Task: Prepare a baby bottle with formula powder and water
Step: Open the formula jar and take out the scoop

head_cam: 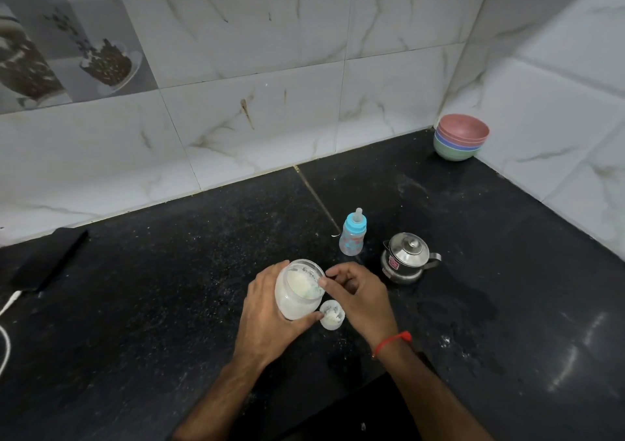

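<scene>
My left hand (267, 315) grips an open, clear jar of white formula powder (297, 288), tilted toward me on the black counter. My right hand (358, 295) reaches its fingers into the jar's mouth, pinching something small that I cannot make out. The jar's lid (332, 315) lies upturned between my hands, with powder stuck inside. Behind them the baby bottle (352, 234) stands upright, with a blue collar and teat on. To its right sits a small steel kettle (407, 258) with its lid on.
A stack of coloured bowls (461, 141) sits in the far right corner. A dark phone (50, 261) with a white cable (5, 332) lies at the left. Powder specks dot the black counter (169, 288). Tiled walls close the back and right.
</scene>
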`<action>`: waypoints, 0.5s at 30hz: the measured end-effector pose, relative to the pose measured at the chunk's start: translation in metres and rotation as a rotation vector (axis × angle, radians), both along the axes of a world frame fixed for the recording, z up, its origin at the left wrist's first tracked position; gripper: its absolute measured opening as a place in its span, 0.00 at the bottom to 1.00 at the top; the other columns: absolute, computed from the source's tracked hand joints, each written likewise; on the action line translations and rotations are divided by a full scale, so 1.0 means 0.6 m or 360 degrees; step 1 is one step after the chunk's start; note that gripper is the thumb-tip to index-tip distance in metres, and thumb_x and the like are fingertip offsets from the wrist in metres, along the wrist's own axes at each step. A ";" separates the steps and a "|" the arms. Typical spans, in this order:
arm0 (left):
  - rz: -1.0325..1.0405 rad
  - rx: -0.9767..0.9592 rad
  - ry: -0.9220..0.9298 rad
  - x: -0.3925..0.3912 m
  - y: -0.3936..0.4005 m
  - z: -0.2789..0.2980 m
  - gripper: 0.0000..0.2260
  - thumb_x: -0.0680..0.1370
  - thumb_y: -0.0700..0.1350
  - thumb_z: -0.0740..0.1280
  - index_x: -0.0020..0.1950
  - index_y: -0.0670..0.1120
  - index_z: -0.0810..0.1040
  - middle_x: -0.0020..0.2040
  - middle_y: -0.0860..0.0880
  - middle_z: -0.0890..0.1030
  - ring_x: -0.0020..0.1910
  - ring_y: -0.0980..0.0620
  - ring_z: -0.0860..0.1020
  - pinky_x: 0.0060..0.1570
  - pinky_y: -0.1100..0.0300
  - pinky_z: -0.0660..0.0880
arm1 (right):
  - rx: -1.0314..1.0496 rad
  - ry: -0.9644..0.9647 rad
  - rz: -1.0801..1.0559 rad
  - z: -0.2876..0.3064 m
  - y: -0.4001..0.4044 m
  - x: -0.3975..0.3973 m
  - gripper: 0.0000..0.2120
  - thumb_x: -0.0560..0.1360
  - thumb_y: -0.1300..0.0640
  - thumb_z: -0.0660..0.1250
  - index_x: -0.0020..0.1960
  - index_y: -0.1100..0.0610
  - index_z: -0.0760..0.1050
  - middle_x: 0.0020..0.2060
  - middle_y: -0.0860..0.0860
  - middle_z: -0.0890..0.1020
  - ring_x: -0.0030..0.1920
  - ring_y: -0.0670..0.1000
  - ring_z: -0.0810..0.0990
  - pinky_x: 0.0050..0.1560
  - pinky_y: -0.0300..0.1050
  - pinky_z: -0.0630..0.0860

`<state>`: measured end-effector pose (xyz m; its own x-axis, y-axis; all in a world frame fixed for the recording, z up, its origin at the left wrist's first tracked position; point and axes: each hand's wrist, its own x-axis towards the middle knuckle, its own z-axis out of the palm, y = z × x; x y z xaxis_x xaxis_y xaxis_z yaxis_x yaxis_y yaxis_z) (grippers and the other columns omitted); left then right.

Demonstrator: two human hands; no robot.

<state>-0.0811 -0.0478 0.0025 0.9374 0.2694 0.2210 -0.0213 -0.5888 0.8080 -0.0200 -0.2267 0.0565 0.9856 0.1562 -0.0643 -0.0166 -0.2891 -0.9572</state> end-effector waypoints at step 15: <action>0.0242 -0.0349 0.0213 0.114 0.030 -0.034 0.45 0.62 0.51 0.87 0.73 0.53 0.68 0.68 0.56 0.76 0.68 0.53 0.74 0.72 0.46 0.73 | -0.0008 -0.0038 -0.0255 0.000 -0.082 0.072 0.05 0.78 0.62 0.74 0.49 0.53 0.83 0.43 0.48 0.85 0.41 0.41 0.81 0.44 0.28 0.76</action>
<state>-0.0125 -0.0298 -0.0178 0.8995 0.4366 0.0192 0.1691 -0.3882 0.9059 0.0232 -0.2760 0.0566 0.9992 -0.0035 -0.0409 -0.0402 -0.2891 -0.9565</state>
